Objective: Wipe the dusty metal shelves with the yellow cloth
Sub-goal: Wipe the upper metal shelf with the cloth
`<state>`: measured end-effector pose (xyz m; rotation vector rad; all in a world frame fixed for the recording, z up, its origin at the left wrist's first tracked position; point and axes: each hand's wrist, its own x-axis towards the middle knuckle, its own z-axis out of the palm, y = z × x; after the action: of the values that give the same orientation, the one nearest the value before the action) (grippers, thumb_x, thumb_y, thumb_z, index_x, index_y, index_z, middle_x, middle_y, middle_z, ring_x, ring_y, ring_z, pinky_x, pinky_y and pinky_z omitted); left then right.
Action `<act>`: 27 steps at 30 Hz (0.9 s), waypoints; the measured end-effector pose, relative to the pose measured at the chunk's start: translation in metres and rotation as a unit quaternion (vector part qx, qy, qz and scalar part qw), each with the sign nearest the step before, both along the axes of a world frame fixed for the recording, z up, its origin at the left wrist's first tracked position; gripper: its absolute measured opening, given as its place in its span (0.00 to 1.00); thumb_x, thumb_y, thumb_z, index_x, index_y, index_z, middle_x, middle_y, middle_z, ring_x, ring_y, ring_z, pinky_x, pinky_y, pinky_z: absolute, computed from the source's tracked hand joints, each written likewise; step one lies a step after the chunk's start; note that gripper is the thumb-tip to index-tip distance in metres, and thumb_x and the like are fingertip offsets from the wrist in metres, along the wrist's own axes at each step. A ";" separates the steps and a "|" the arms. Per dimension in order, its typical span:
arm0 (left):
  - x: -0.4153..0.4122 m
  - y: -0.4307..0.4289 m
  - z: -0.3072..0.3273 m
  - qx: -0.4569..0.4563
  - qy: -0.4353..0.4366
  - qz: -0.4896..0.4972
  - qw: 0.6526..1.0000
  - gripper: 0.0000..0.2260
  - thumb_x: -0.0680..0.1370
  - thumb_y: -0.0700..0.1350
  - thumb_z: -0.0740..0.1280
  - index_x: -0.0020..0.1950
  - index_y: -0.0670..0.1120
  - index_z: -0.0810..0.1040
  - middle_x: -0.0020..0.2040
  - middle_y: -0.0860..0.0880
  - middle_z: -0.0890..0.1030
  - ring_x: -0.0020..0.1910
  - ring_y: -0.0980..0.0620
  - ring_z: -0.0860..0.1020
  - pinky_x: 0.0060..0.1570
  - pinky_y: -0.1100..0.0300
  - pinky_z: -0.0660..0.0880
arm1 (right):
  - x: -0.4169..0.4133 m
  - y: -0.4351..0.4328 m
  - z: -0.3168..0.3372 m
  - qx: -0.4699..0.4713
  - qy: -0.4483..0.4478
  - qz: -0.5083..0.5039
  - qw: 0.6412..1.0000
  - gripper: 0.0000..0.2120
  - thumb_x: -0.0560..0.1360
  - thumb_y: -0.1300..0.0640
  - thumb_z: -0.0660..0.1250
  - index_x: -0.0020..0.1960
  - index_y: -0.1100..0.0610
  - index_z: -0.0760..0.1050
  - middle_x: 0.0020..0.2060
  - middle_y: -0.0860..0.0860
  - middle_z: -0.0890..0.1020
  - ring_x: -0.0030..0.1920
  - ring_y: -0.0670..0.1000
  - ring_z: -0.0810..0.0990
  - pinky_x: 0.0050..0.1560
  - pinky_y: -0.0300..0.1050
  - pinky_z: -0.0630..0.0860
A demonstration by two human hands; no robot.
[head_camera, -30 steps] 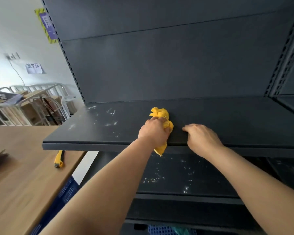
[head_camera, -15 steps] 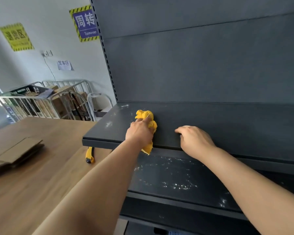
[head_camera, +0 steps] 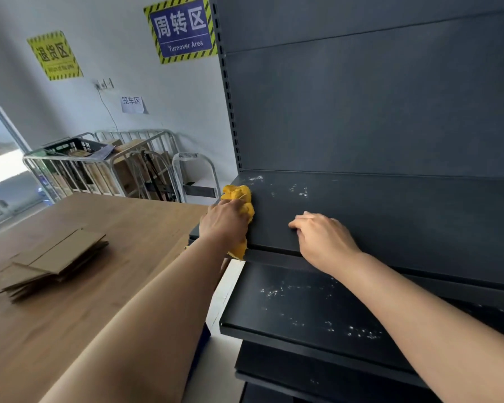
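Observation:
My left hand [head_camera: 224, 222] grips a crumpled yellow cloth [head_camera: 239, 197] at the left end of the upper dark metal shelf [head_camera: 405, 216]; part of the cloth hangs over the shelf's front edge. White dust specks lie near the shelf's back left corner. My right hand [head_camera: 323, 242] rests on the same shelf's front edge, fingers curled over it, a hand's width right of the cloth. The lower shelf [head_camera: 303, 309] beneath carries scattered white dust.
A wooden table [head_camera: 79, 286] stands to the left with a stack of flattened cardboard [head_camera: 56, 260]. Metal cage trolleys [head_camera: 105, 167] with boxes stand by the back wall. Signs hang on the wall. The shelf's dark back panel [head_camera: 376, 112] rises behind.
My left hand has slid the cloth leftward along the upper shelf to its left end. My view has turned left. My right hand has stayed on the front edge.

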<state>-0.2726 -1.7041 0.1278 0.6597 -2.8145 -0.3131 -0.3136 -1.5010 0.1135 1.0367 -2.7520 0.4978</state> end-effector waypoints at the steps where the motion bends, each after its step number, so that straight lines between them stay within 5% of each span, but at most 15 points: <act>1: 0.002 -0.008 0.000 -0.001 -0.001 0.008 1.000 0.16 0.78 0.53 0.58 0.66 0.55 0.72 0.63 0.48 0.75 0.60 0.42 0.71 0.53 0.49 0.70 | 0.000 -0.006 0.000 0.000 0.005 0.002 1.000 0.17 0.78 0.63 0.55 0.61 0.53 0.77 0.61 0.46 0.79 0.72 0.48 0.66 0.62 0.47 0.68; 11: 0.017 -0.038 0.001 0.006 -0.010 0.071 0.997 0.16 0.79 0.51 0.58 0.66 0.51 0.71 0.64 0.46 0.73 0.62 0.41 0.71 0.56 0.47 0.71 | -0.001 -0.019 0.000 0.006 0.013 0.007 1.000 0.14 0.79 0.59 0.54 0.54 0.55 0.78 0.56 0.47 0.81 0.64 0.51 0.74 0.57 0.49 0.72; 27: 0.010 0.104 -0.001 -0.002 -0.010 0.016 1.000 0.19 0.78 0.51 0.58 0.70 0.54 0.68 0.67 0.49 0.71 0.62 0.41 0.68 0.58 0.49 0.68 | 0.001 0.094 0.005 -0.001 0.019 0.018 1.000 0.15 0.79 0.58 0.54 0.54 0.53 0.79 0.54 0.47 0.81 0.61 0.52 0.76 0.54 0.49 0.74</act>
<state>-0.2623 -1.6002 0.1271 0.7095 -2.8187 -0.2962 -0.3123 -1.4068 0.1186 1.0859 -2.7044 0.4811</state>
